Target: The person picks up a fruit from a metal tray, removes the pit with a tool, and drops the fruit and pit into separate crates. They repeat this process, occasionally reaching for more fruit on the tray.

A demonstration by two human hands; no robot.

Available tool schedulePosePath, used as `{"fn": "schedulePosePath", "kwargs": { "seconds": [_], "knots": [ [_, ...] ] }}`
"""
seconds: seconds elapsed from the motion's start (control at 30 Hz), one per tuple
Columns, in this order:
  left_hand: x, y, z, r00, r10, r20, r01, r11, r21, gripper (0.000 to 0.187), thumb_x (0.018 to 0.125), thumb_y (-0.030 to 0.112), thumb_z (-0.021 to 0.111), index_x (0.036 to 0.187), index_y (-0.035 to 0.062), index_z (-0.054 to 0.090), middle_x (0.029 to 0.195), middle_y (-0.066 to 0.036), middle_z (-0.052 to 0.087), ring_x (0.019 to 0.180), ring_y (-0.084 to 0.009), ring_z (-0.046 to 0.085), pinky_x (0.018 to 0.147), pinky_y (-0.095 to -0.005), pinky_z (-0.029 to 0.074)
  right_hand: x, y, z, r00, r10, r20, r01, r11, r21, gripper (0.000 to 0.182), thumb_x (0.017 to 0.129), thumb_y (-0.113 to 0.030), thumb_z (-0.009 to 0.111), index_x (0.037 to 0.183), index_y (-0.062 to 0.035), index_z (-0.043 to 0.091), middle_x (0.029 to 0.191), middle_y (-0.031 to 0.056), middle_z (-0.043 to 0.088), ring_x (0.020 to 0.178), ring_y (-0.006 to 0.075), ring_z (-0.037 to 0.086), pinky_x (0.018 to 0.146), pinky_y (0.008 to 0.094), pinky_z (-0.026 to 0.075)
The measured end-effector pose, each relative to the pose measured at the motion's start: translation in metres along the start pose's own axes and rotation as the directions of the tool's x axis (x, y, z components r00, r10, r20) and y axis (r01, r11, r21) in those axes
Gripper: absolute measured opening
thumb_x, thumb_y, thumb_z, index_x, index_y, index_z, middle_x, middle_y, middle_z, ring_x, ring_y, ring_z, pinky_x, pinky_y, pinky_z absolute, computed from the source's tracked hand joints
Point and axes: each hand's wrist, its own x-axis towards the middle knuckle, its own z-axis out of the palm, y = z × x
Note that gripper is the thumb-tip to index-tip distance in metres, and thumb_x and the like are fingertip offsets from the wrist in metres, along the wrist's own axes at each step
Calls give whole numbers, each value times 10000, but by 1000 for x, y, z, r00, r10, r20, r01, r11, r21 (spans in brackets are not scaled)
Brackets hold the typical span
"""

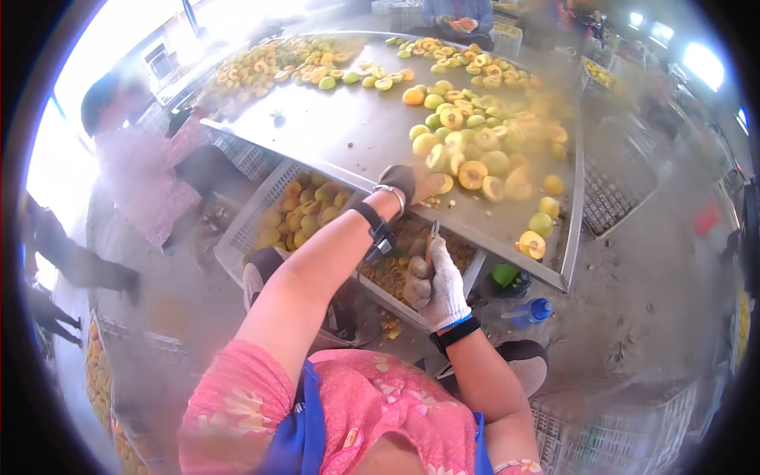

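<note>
My left hand, in a dark glove or cuff, is over the near edge of a metal-topped table. Its fingers are closed at a yellow peach half; they are partly blurred. Below the edge, my right hand wears a white glove with soiled fingers. It is closed around a small knife-like tool, whose metal tip points up; most of the handle is hidden. Halved yellow and green peaches are heaped on the table just beyond my left hand.
Under the table edge stand a crate of whole-looking fruit and a crate of small brown pieces. A blue bottle is on the floor at right. One person sits at left, another at the far side. Grey crates stand right.
</note>
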Motion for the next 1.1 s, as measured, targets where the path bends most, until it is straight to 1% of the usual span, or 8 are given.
{"fn": "schedulePosePath", "kwargs": {
  "seconds": [0.17, 0.33, 0.43, 0.6, 0.7, 0.8, 0.9, 1.1],
  "knots": [
    [10, 27, 21, 997, -43, 62, 35, 990, 134, 453, 859, 416, 636, 1180, 96, 629, 1133, -230, 679, 1071, -384, 653, 905, -451, 514, -10, -11, -3, 992, -107, -65, 103, 992, -73, 350, 1011, -525, 511, 1038, -178, 551, 645, -29, 478, 415, 105, 391, 373, 257, 303],
    [-10, 23, 15, 956, 193, -220, -258, 912, -319, 366, 850, 172, 607, 1193, 46, 596, 1072, -200, 661, 915, -344, 682, 824, -399, 559, -10, -16, -10, 983, -174, -60, 164, 977, -139, 350, 1004, -530, 523, 1037, -184, 559, 653, -35, 490, 414, 96, 400, 360, 251, 302],
    [-28, 7, 27, 998, -15, -58, -56, 148, -987, 312, 861, 94, 568, 1166, 40, 605, 1057, -135, 662, 905, -297, 684, 794, -357, 576, -10, -15, -12, 962, -265, -60, 236, 925, -299, 344, 1003, -526, 523, 1045, -189, 575, 669, -37, 514, 410, 85, 400, 351, 248, 303],
    [-89, 7, 18, 995, 96, -25, 40, -619, -784, 325, 1012, 202, 476, 1238, -19, 553, 1151, -190, 633, 1098, -322, 640, 971, -465, 554, 1, -5, -22, 829, -531, 177, 487, 528, -695, 289, 1027, -373, 531, 1104, -103, 597, 842, 16, 545, 682, 110, 495, 586, 257, 395],
    [-111, 7, 32, 973, 24, -229, -219, -211, -953, 357, 1039, 232, 454, 1245, -50, 532, 1203, -212, 616, 1136, -340, 623, 1007, -472, 529, -2, -6, -18, 830, -519, 205, 405, 309, -861, 383, 1044, -250, 503, 1301, 29, 560, 1231, 197, 597, 1089, 278, 596, 948, 345, 464],
    [-125, 7, 43, 933, 31, -357, -359, 95, -929, 365, 1055, 220, 428, 1257, -74, 508, 1248, -225, 599, 1167, -343, 609, 1030, -460, 516, 9, -3, -33, 745, -556, 368, 475, 55, -879, 341, 1042, -256, 500, 1231, 15, 584, 1119, 198, 624, 999, 294, 617, 872, 347, 479],
    [-122, 5, 55, 927, 9, -375, -374, 76, -924, 319, 949, 58, 596, 1259, 5, 548, 1171, -149, 637, 1074, -229, 641, 914, -362, 556, -2, -6, -18, 777, -556, 294, 405, 85, -910, 350, 1035, -281, 509, 1195, 20, 587, 1048, 200, 639, 963, 307, 624, 837, 358, 482],
    [-134, 22, 39, 999, 38, -27, -4, -514, -858, 362, 1029, 292, 481, 1208, -3, 587, 1187, -158, 640, 1042, -265, 635, 936, -428, 523, -4, -6, -14, 812, -539, 223, 391, 219, -894, 387, 1034, -322, 511, 1193, 24, 583, 1028, 202, 647, 936, 306, 617, 832, 377, 474]
  ]
}}
